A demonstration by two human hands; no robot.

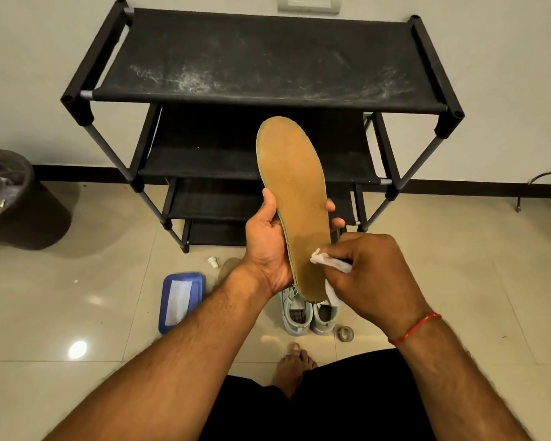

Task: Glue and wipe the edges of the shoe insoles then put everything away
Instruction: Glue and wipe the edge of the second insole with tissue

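At nine o'clock of the view a dark bin (10,202) stands on the floor, and toward seven o'clock lies a blue tray (198,281) with a white sheet in it. Centre, the left hand (268,249) keeps its grip on the tan insole (295,198), thumb on one long edge and fingertips showing round the other, toe end up at twelve o'clock before the shoe rack (268,58). Pale shoes (309,313) sit at six o'clock beneath it. At four o'clock on the insole, a white wipe (328,262) is pinched in the grip of the right hand (372,275) against the heel-side edge. Wiping seems the step in hand. Next, I judge, the wipe must follow the rim toward twelve o'clock under light pressure.
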